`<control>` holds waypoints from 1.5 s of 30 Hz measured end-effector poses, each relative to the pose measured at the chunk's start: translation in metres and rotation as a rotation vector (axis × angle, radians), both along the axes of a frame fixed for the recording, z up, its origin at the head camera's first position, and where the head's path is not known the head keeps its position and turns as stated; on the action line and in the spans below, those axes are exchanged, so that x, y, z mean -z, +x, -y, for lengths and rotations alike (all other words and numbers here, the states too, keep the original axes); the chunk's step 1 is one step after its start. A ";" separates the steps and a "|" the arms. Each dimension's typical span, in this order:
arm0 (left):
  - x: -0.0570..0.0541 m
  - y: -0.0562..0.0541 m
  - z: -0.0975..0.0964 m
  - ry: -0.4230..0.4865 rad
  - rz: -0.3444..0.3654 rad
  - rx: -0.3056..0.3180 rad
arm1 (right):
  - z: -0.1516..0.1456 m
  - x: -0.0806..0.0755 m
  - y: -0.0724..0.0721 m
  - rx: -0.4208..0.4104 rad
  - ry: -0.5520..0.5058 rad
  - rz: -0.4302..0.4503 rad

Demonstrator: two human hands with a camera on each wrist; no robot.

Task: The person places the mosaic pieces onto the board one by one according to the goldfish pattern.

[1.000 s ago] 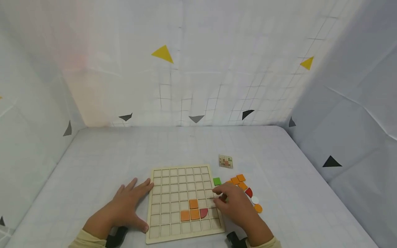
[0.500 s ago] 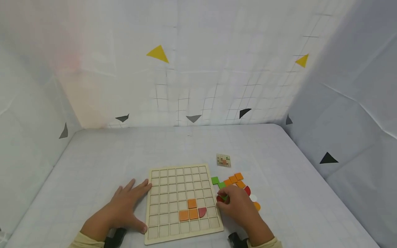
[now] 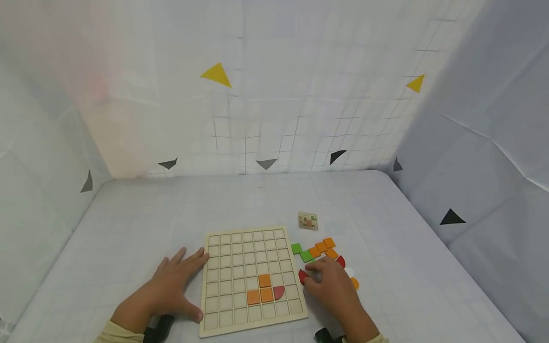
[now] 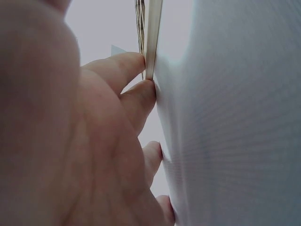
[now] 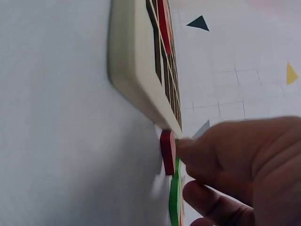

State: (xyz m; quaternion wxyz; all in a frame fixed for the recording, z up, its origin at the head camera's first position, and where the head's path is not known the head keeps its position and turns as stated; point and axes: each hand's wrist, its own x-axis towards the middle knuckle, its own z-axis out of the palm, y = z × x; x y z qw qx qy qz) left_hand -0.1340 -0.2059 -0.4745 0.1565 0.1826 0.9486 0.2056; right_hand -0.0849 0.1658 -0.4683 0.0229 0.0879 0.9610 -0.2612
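A pale wooden grid board (image 3: 237, 275) lies on the table between the hands. My left hand (image 3: 167, 288) is spread along its left side, fingertips and thumb against the edge; the left wrist view shows fingertips (image 4: 136, 59) at that edge. At the board's right side my right hand (image 3: 332, 286) is bent low over loose pieces. Its thumb tip is right at a red quarter-circle piece (image 3: 302, 276), also seen in the right wrist view beside the board's corner. Thumb and forefinger are apart. Three orange squares (image 3: 266, 294) and a pinkish-red quarter-circle (image 3: 279, 292) sit in the grid.
Green squares (image 3: 297, 248), several orange squares (image 3: 329, 242), another red quarter-circle (image 3: 340, 261), a white round piece (image 3: 349, 272) and an orange round piece (image 3: 355, 283) lie around the right hand. A small patterned card (image 3: 308, 221) lies behind them. White sheeting (image 3: 266, 95) walls the table.
My right hand has drawn slightly right, away from the board, and the red quarter-circle by its thumb has come into sight. The left hand stays at the board's edge.
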 end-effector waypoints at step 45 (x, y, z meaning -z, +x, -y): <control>0.003 -0.003 0.002 -0.003 0.014 0.004 | 0.103 -0.025 0.008 -0.550 -0.093 -0.226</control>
